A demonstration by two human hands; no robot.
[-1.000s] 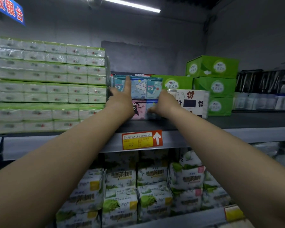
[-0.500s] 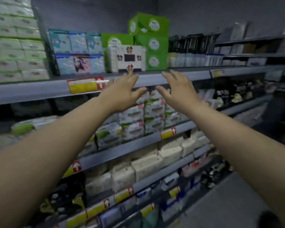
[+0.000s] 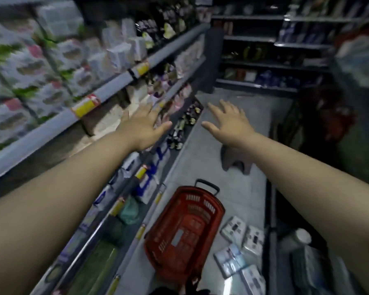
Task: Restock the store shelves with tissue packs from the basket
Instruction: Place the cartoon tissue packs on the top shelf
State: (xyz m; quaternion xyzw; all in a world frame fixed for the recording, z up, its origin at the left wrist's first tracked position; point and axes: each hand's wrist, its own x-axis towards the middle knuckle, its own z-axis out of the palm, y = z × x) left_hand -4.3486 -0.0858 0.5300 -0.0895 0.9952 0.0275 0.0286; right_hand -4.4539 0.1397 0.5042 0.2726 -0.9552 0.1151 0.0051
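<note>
Tissue packs (image 3: 232, 229) in glossy wrap lie flat on the pale floor (image 3: 239, 194), just right of our red slatted plastic basket (image 3: 209, 206). Our left hand (image 3: 144, 126) and right hand (image 3: 230, 124) hover above, fingers spread, gripping nothing. A grey rounded stool (image 3: 235, 161) stands beyond the basket; metal shelves (image 3: 51, 128) line the left.

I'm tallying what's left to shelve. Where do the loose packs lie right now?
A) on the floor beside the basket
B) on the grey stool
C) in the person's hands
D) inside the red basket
A: the packs lie on the floor, just right of the red basket.
</note>
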